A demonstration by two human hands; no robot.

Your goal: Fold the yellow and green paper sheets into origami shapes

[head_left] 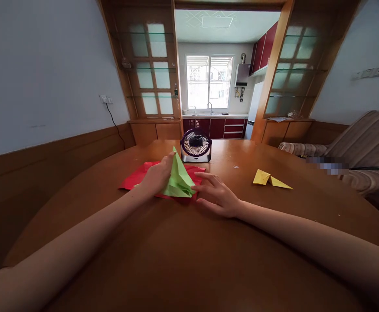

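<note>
At a wide wooden table, we see two bare arms reaching forward to a piece of folded green paper that lies on a sheet of red paper near the middle of the tabletop. The left hand rests against the green paper's left side, its fingers held close together and running up along the raised fold toward the pointed tip; we read this as a flat press against the paper rather than a pinch, though the underside of the hand is hidden from us. The right hand lies low on the table just right of the green paper, its fingers spread and extended, the fingertips touching the paper's lower right corner at the edge of the red sheet. The green paper stands tilted, one pointed flap lifted upward while its base stays on the red sheet. Just behind the papers, a small dark desk fan stands upright, facing us. Well apart to the right, a folded yellow paper lies flat on the bare wood. Beyond the table we see a striped sofa at right and a kitchen window in the far room.
</note>
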